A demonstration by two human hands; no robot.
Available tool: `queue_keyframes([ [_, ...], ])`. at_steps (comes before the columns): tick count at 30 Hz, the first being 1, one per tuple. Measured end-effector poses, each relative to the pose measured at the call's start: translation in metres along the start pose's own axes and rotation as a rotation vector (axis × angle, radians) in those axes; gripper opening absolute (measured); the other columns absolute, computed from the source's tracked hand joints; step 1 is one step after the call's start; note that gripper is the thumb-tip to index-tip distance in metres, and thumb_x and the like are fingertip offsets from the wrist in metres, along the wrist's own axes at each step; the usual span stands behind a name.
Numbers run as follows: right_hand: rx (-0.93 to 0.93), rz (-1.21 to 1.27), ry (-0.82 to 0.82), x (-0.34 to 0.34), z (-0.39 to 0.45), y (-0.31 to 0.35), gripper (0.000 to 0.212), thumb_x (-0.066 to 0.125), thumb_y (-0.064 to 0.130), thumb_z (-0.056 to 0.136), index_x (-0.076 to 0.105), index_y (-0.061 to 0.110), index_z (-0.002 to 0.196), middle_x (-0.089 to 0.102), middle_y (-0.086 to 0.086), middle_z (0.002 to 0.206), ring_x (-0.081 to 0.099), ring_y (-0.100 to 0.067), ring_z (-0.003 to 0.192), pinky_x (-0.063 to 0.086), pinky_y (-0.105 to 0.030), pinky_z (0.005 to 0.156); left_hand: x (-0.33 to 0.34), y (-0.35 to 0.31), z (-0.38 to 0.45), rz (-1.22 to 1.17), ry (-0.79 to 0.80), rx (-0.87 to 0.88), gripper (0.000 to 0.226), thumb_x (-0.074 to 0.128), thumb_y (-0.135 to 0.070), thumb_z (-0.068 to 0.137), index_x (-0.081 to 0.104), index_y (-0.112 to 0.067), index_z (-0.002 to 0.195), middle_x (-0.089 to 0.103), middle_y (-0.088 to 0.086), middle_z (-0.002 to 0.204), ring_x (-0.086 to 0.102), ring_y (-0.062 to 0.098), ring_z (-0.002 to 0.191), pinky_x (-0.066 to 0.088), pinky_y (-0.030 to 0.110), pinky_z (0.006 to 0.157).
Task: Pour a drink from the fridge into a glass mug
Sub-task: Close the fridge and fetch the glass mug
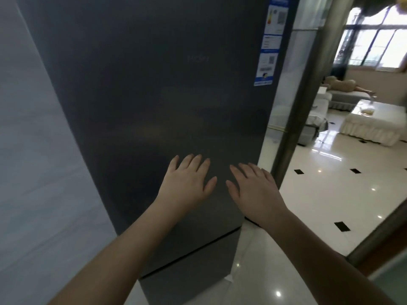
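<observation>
A tall dark grey fridge (143, 95) with a smooth matt metal front fills most of the view, its doors closed. A faint brand mark sits on the upper door, and a long blue and white energy label (269, 40) is stuck down the upper right edge of that door. A thin dark seam crosses the front low down, where the upper door meets the lower one.

Both hands are raised in front of the upper door, side by side and a little apart. The left hand (187, 181) is flat with its fingers straight and slightly spread, grasping nothing. The right hand (253, 188) is likewise released, fingers straight and fanned, near the door's right edge. Whether the fingertips touch the metal or hang just short of it cannot be told. Both bare forearms reach up from the bottom of the view.

To the left of the fridge stands a pale grey wall (33, 172). To its right is a dark metal door frame post (308, 95), and beyond it a glossy white tiled floor (308, 205) with small black diamond inlays. Further back in that room are pale covered sofas (374, 126) with frilled skirts and a large bright window (378, 45) with dark bars. No drink or mug shows; the fridge is the only task thing in view.
</observation>
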State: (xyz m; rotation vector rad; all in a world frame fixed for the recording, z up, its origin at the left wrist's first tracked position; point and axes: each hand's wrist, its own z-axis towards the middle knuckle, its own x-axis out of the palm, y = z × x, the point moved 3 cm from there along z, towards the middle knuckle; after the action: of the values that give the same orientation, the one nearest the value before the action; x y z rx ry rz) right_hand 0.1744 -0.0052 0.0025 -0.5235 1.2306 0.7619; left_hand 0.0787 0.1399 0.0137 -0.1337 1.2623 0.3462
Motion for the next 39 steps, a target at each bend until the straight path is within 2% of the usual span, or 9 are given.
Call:
queue_keyframes([
  [5,0.143,0.004,0.037,-0.006,-0.022,-0.07,0.055,0.019,0.05,0.101,0.024,0.029,0.152,0.028,0.002,0.159,0.019,-0.021,0.148,0.015,-0.042,0.12,0.009,-0.068,0.04,-0.044,-0.002,0.133,0.058,0.021,-0.049,0.103,0.025,-0.023,0.154,0.025,-0.001,0.162,0.017,0.016,0.149,0.007,0.046,0.121],
  [11,0.277,-0.043,0.022,-0.009,-0.056,-0.172,0.054,0.023,0.047,0.101,0.03,0.027,0.151,0.034,-0.001,0.156,0.025,-0.023,0.146,0.018,-0.042,0.118,0.021,-0.173,0.086,-0.157,0.044,0.29,0.056,0.02,-0.046,0.103,0.023,-0.025,0.154,0.023,-0.001,0.163,0.015,0.017,0.151,0.009,0.049,0.122],
  [15,0.397,-0.079,0.021,-0.007,-0.087,-0.239,0.051,0.027,0.043,0.1,0.035,0.027,0.148,0.038,-0.002,0.154,0.03,-0.024,0.144,0.02,-0.043,0.117,0.032,-0.252,0.111,-0.207,0.056,0.385,0.055,0.025,-0.044,0.103,0.024,-0.025,0.154,0.025,-0.001,0.162,0.017,0.018,0.15,0.014,0.049,0.122],
  [22,0.594,-0.089,0.032,-0.016,-0.137,-0.344,0.053,0.027,0.041,0.1,0.027,0.027,0.151,0.032,-0.001,0.157,0.024,-0.021,0.145,0.016,-0.041,0.117,0.043,-0.379,0.14,-0.204,0.035,0.57,0.055,0.024,-0.045,0.103,0.027,-0.026,0.154,0.029,-0.001,0.161,0.02,0.018,0.149,0.014,0.044,0.12],
  [29,0.795,-0.081,0.042,-0.022,-0.182,-0.42,0.054,0.024,0.045,0.101,0.022,0.028,0.152,0.028,0.001,0.158,0.021,-0.02,0.145,0.016,-0.042,0.117,0.059,-0.48,0.169,-0.263,0.075,0.693,0.056,0.021,-0.051,0.101,0.028,-0.03,0.153,0.029,-0.002,0.161,0.018,0.018,0.15,0.009,0.046,0.119],
  [32,0.877,-0.086,0.048,-0.021,-0.196,-0.449,0.054,0.024,0.044,0.101,0.025,0.026,0.152,0.031,0.001,0.156,0.024,-0.02,0.143,0.019,-0.041,0.115,0.071,-0.523,0.186,-0.298,0.091,0.778,0.056,0.022,-0.051,0.101,0.031,-0.029,0.151,0.032,-0.002,0.159,0.02,0.018,0.149,0.011,0.046,0.118],
  [35,0.948,-0.111,0.046,-0.02,-0.202,-0.475,0.052,0.026,0.042,0.101,0.027,0.024,0.15,0.034,0.0,0.153,0.028,-0.02,0.141,0.021,-0.041,0.114,0.079,-0.559,0.203,-0.335,0.084,0.855,0.063,0.014,-0.054,0.096,0.033,-0.028,0.151,0.036,0.0,0.157,0.024,0.02,0.148,0.015,0.047,0.118],
  [39,1.079,-0.111,0.057,-0.017,-0.209,-0.508,0.054,0.025,0.043,0.101,0.024,0.025,0.151,0.029,-0.001,0.157,0.022,-0.022,0.144,0.018,-0.045,0.117,0.088,-0.611,0.224,-0.386,0.109,0.997,0.059,0.015,-0.052,0.099,0.029,-0.029,0.152,0.034,-0.001,0.158,0.022,0.019,0.149,0.015,0.047,0.119],
])
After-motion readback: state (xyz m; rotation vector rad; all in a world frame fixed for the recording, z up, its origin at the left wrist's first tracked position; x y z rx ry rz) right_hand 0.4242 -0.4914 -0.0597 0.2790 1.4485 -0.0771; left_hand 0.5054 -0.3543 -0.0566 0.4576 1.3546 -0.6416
